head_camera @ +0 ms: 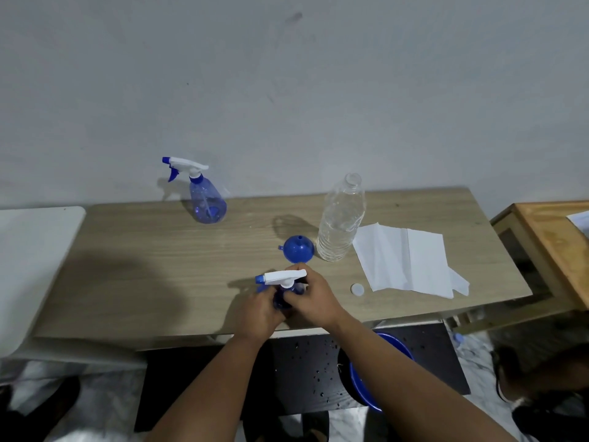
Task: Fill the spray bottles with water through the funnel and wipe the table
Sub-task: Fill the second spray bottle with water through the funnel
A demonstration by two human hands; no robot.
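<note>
Near the front edge of the table [127,282], a blue spray bottle [280,299] is held between both hands. The left hand [259,309] is wrapped around the bottle's body from the left, its fingers curled against the blue plastic. The right hand [314,298] is closed around the neck just under the white trigger head [283,277], whose blue nozzle is pointed to the left. Most of the bottle's body is hidden by the fingers, so its fill level cannot be told.

Just behind the hands, a blue funnel [298,249] is laid on the table with its wide mouth tipped toward the camera. Just to its right, a clear water bottle [341,218] is stood upright and uncapped, partly filled. A small white cap [357,289] is seen on the table to the right of the hands, beside the near corner of an unfolded white paper towel [411,260] that is spread flat.

At the far left of the table, close to the wall, a second spray bottle [205,199] is stood upright with its head fitted and some water in its base.

Below the table's front edge, part of a blue basin [366,381] is seen behind the right forearm.
</note>
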